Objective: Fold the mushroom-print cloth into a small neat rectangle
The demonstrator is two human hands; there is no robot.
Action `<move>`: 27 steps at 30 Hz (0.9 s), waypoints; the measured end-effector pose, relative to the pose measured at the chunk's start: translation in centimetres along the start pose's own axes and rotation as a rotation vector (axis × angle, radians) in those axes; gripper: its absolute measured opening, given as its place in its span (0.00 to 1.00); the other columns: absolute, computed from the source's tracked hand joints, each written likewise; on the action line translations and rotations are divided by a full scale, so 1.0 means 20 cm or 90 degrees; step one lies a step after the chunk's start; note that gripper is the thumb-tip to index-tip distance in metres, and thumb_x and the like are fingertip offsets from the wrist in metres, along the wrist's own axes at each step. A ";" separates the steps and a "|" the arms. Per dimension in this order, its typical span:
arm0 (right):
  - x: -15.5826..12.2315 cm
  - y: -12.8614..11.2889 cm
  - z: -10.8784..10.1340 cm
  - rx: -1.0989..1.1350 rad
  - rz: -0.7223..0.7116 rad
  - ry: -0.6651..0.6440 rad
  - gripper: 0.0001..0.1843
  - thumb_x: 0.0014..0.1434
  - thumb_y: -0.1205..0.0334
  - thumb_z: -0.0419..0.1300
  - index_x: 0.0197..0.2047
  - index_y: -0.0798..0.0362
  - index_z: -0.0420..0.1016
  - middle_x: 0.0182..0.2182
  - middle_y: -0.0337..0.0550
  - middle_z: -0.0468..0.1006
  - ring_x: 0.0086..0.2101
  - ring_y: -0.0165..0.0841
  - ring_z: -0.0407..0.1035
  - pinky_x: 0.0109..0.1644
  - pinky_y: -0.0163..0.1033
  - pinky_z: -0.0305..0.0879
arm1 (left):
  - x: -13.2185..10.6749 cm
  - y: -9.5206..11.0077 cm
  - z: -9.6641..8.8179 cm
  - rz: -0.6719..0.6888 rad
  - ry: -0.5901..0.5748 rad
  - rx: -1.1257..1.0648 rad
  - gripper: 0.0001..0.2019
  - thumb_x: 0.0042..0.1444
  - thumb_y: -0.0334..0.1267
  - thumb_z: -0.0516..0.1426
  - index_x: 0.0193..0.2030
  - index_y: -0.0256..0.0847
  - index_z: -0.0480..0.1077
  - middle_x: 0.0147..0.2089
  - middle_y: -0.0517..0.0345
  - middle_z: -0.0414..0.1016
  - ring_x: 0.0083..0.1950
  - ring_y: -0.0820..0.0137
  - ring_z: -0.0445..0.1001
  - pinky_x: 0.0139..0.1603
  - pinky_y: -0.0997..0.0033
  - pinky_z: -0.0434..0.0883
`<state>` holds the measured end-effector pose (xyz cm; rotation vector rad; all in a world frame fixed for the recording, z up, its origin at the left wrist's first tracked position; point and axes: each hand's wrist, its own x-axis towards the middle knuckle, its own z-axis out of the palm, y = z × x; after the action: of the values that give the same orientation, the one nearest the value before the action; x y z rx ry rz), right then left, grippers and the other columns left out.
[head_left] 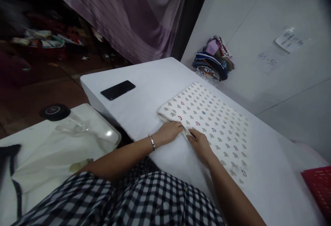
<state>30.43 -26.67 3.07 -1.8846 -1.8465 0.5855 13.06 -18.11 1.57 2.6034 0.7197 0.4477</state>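
A folded white cloth [217, 126] printed with grey mushroom-like shapes and a few red and blue ones lies flat on the white table. My left hand [169, 131] wears a metal bracelet at the wrist and pinches the near edge of the cloth. Just to its right, my right hand [199, 145] grips the same edge, its thumb above and its fingers partly hidden by the fabric. Between the two hands the edge is slightly raised, and its layers show towards the left corner.
A black phone [118, 90] lies on the table [147, 77] at the left. Folded clothes [213, 60] are stacked by the wall. A red perforated item [318, 188] sits at the right edge. Left stands a lower white surface [85, 115] with a black round object [54, 111].
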 end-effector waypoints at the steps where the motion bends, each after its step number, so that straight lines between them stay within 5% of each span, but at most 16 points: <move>1: 0.00 0.00 0.00 0.015 0.006 0.005 0.16 0.55 0.63 0.51 0.44 0.48 0.74 0.40 0.41 0.78 0.40 0.38 0.70 0.45 0.42 0.64 | -0.01 0.01 0.00 -0.013 0.005 0.001 0.12 0.62 0.35 0.45 0.42 0.41 0.69 0.45 0.55 0.70 0.45 0.67 0.68 0.40 0.70 0.64; 6: 0.02 0.05 0.01 0.090 0.038 0.020 0.14 0.54 0.61 0.53 0.41 0.49 0.76 0.36 0.39 0.79 0.36 0.36 0.71 0.42 0.40 0.64 | -0.13 0.09 0.01 -0.149 0.062 -0.098 0.10 0.59 0.36 0.48 0.40 0.41 0.69 0.43 0.55 0.72 0.42 0.68 0.70 0.38 0.71 0.66; 10: 0.03 0.09 0.02 0.108 0.061 0.021 0.12 0.53 0.59 0.55 0.38 0.50 0.76 0.33 0.39 0.78 0.33 0.35 0.70 0.39 0.39 0.64 | -0.20 0.14 0.06 -0.355 -0.026 -0.447 0.13 0.57 0.35 0.49 0.47 0.39 0.67 0.37 0.56 0.75 0.28 0.73 0.72 0.28 0.73 0.66; 12: 0.04 0.10 0.03 0.106 0.051 0.013 0.11 0.53 0.59 0.55 0.38 0.50 0.76 0.32 0.39 0.78 0.33 0.35 0.70 0.39 0.38 0.63 | -0.19 0.17 0.07 -0.450 -0.090 -0.646 0.18 0.57 0.34 0.48 0.55 0.36 0.61 0.42 0.50 0.74 0.21 0.75 0.71 0.19 0.75 0.61; 15: 0.03 0.09 0.03 0.094 0.017 -0.005 0.11 0.54 0.60 0.54 0.38 0.50 0.76 0.32 0.39 0.77 0.33 0.34 0.69 0.38 0.38 0.63 | -0.13 0.20 0.07 -0.505 -0.096 -0.817 0.17 0.55 0.33 0.49 0.52 0.34 0.63 0.48 0.45 0.72 0.22 0.76 0.73 0.15 0.79 0.56; 19: 0.02 0.06 0.03 0.076 -0.012 -0.010 0.12 0.56 0.59 0.54 0.39 0.50 0.76 0.33 0.40 0.76 0.33 0.33 0.68 0.38 0.37 0.62 | -0.03 0.22 0.08 -0.527 -0.038 -0.884 0.10 0.54 0.30 0.51 0.42 0.35 0.68 0.41 0.51 0.74 0.20 0.82 0.68 0.15 0.82 0.53; 27: 0.03 0.07 0.00 0.113 -0.002 0.014 0.16 0.59 0.52 0.51 0.32 0.52 0.76 0.28 0.40 0.75 0.31 0.33 0.67 0.35 0.36 0.61 | 0.03 0.24 0.11 -0.638 0.027 -0.897 0.03 0.56 0.34 0.51 0.33 0.37 0.61 0.27 0.63 0.65 0.17 0.83 0.59 0.15 0.82 0.50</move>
<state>31.59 -26.04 2.29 -1.7647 -1.7232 0.7012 16.40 -22.06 2.01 0.7878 1.0451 0.4172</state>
